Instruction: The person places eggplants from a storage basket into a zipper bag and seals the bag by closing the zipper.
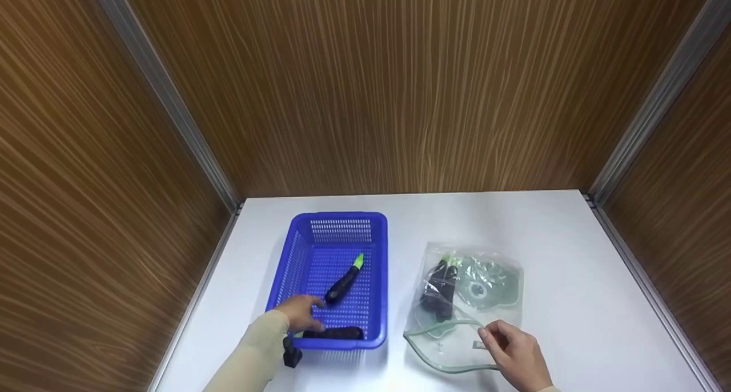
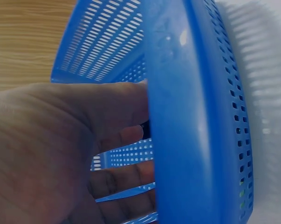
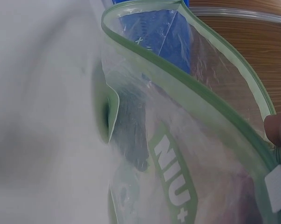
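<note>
My left hand (image 1: pixel 300 313) reaches over the near left side of a blue plastic basket (image 1: pixel 381 278), fingers spread and holding nothing. Inside, one dark eggplant (image 1: pixel 342 286) with a green stem end lies slantwise near the fingertips; another eggplant (image 1: pixel 337 333) lies along the near wall, just below the hand. In the left wrist view the basket wall (image 2: pixel 182 116) hides the fingertips. My right hand (image 1: pixel 517 352) pinches the green rim of a clear zip bag (image 1: pixel 465 338), whose mouth gapes. Dark eggplants (image 1: pixel 440 292) lie within the bag; their exact number is unclear.
Basket and bag rest side by side on a white table (image 1: pixel 548 226). Wood-grain panels (image 1: pixel 400 95) enclose the back and both sides, with metal strips at the corners. A small black device (image 1: pixel 292 353) is at my left wrist, beside the basket's near left corner.
</note>
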`<state>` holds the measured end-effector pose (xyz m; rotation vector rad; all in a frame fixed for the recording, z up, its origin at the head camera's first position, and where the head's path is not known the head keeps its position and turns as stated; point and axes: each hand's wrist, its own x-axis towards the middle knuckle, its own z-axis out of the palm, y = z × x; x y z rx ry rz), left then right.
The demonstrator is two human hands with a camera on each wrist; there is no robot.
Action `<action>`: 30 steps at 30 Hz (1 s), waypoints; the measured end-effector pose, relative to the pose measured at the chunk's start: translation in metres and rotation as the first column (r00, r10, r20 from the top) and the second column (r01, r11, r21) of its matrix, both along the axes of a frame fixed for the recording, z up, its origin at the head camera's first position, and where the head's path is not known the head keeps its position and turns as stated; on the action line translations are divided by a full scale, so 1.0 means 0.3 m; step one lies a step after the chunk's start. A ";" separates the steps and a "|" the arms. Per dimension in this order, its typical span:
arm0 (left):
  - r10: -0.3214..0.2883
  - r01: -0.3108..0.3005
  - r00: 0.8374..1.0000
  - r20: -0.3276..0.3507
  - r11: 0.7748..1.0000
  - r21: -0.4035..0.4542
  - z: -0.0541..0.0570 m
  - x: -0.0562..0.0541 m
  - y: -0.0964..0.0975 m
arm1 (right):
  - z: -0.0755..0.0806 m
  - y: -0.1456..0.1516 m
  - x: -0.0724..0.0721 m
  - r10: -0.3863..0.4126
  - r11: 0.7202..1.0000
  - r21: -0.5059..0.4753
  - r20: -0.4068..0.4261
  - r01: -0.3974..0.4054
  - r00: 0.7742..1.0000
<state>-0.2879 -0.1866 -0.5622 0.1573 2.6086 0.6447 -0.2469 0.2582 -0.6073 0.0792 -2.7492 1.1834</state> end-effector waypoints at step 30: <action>-0.081 0.086 0.996 0.049 0.990 -0.109 -0.070 -0.036 0.067 | -0.013 0.001 0.004 -0.016 1.000 -0.026 -0.029 0.015 0.999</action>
